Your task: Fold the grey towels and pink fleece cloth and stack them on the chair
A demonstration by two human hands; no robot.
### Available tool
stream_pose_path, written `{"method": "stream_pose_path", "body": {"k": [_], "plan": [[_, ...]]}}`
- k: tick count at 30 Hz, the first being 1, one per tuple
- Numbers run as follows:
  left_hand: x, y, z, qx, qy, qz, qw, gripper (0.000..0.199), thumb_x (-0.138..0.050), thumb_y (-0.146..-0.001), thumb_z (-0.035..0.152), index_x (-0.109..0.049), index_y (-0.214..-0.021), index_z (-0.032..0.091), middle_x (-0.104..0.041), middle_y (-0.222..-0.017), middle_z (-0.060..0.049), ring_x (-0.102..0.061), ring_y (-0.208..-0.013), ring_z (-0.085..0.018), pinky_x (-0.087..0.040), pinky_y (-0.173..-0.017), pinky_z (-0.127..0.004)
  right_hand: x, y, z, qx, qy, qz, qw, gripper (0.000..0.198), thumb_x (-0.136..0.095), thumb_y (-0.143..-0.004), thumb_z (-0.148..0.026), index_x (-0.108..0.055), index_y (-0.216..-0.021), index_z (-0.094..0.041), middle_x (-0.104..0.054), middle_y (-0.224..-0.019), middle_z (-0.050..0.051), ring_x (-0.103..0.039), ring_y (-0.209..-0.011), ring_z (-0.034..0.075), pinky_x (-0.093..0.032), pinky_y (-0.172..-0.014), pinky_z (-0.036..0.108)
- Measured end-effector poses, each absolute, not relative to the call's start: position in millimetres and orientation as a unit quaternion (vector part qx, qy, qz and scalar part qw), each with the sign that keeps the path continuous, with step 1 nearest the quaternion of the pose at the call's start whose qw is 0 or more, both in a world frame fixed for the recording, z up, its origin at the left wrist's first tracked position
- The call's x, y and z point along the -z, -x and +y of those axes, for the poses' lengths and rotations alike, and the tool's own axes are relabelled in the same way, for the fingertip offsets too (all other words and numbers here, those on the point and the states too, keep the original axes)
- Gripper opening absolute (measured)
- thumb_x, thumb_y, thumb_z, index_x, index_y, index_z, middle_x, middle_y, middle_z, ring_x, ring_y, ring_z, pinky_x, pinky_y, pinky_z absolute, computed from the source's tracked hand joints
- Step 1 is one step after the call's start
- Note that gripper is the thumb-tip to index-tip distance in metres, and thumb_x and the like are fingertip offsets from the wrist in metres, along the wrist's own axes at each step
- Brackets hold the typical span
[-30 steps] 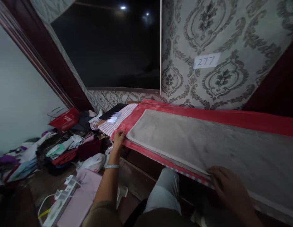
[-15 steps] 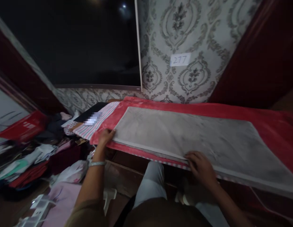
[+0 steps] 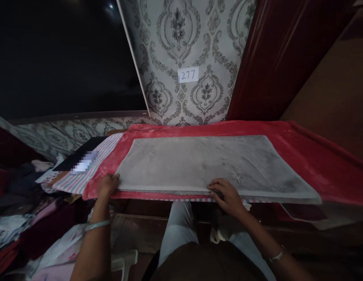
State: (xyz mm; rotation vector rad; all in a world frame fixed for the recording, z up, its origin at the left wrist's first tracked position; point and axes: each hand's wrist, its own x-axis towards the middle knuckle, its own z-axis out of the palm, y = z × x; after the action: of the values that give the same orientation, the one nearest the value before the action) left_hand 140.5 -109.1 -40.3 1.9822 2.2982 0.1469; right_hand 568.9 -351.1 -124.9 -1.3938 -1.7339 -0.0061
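Note:
A long grey towel (image 3: 181, 160) with a soft nap lies folded flat on a red blanket (image 3: 319, 175). At its near left corner, my left hand (image 3: 107, 185) is closed with the thumb and fingers on the edge. Further right along the same near edge, my right hand (image 3: 226, 196) has its fingers curled over the towel's border, with the thumb below. The layers of the towel show along this front edge. Beneath the red blanket's left end, a striped cloth (image 3: 107, 150) sticks out.
A dark flat item (image 3: 82, 154) lies left of the blanket. Heaps of clothes (image 3: 52, 222) fill the lower left. A large television (image 3: 67, 62) and a patterned wall with a paper label "277" (image 3: 188, 74) stand behind. A white plastic piece (image 3: 125, 261) is below.
My view has turned to the right, so the television and clothes shift left. Both hands stay at about the same places on the towel's near edge.

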Motion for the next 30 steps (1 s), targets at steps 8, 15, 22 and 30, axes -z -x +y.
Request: {"method": "stream_pose_path", "body": {"k": [8, 15, 22, 30], "plan": [[27.2, -173.1, -97.3, -0.094, -0.714, 0.691, -0.07, 0.052, -0.046, -0.089, 0.036, -0.062, -0.129, 0.006, -0.064, -0.13, -0.024, -0.061, -0.122, -0.034, -0.049, -0.096, -0.041, 97.1, -574.9, -340.1, -0.068, 0.593, -0.715, 0.364, 0.03, -0.046, -0.097, -0.033, -0.071, -0.085, -0.021, -0.07, -0.089, 0.009, -0.063, -0.086, 0.022, -0.05, -0.08, 0.038], [22.6, -299.6, -66.0, -0.086, -0.837, 0.541, -0.02, 0.063, -0.037, -0.099, 0.045, -0.031, -0.157, 0.019, -0.021, -0.166, -0.013, -0.018, -0.153, -0.03, -0.025, -0.12, -0.053, 76.7, -546.4, -292.9, -0.04, 0.643, -0.74, 0.195, 0.056, -0.053, -0.093, -0.042, -0.05, -0.147, -0.027, -0.037, -0.16, 0.009, -0.028, -0.147, 0.034, -0.023, -0.116, 0.06], [57.8, -311.2, -46.0, -0.03, -0.82, 0.571, 0.024, 0.062, -0.036, -0.099, 0.05, -0.037, -0.154, 0.024, -0.026, -0.165, -0.011, -0.021, -0.152, -0.033, -0.018, -0.12, -0.06, 104.7, -542.4, -289.3, -0.068, 0.648, -0.747, 0.134, 0.059, -0.046, -0.097, -0.047, -0.037, -0.154, -0.034, -0.024, -0.165, 0.003, -0.017, -0.153, 0.03, -0.015, -0.12, 0.06], [32.7, -274.4, -8.3, -0.152, -0.712, 0.685, 0.005, 0.053, -0.032, -0.098, 0.037, -0.055, -0.138, 0.011, -0.056, -0.141, -0.023, -0.053, -0.131, -0.035, -0.042, -0.105, -0.051, 129.0, -548.2, -284.2, -0.018, 0.631, -0.758, 0.164, 0.058, -0.043, -0.099, -0.052, -0.033, -0.154, -0.04, -0.026, -0.164, 0.001, -0.02, -0.152, 0.03, -0.021, -0.119, 0.06]]}}
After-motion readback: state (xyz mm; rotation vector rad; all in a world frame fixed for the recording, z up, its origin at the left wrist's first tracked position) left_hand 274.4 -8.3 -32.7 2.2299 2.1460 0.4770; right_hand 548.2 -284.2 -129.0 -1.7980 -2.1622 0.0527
